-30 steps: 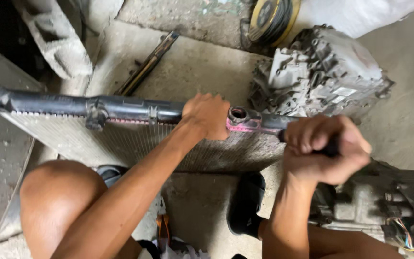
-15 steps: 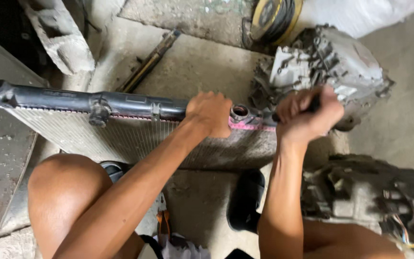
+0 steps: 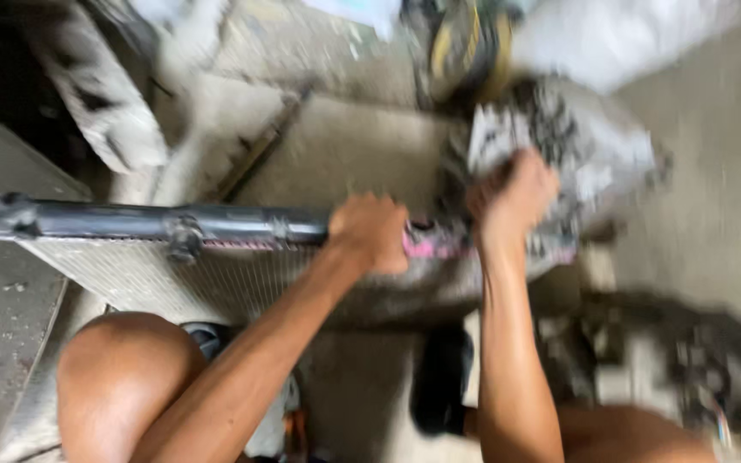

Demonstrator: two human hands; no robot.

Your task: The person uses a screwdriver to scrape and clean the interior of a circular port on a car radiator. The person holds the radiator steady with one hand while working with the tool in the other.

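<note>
Left hand [image 3: 370,231]: fingers clenched over the black top tank of the radiator [image 3: 156,266], which stands on edge on the floor.
Right hand [image 3: 512,193]: a raised fist just right of the left; blur hides what it grasps, if anything.
Handling: likely light but awkward; fins bend easily, so grip the stiff tank.
Nearby: grey engine casing [image 3: 576,146] beyond the right fingers.

Radiator [image 3: 173,274]: matt black plastic, finned metal
</note>
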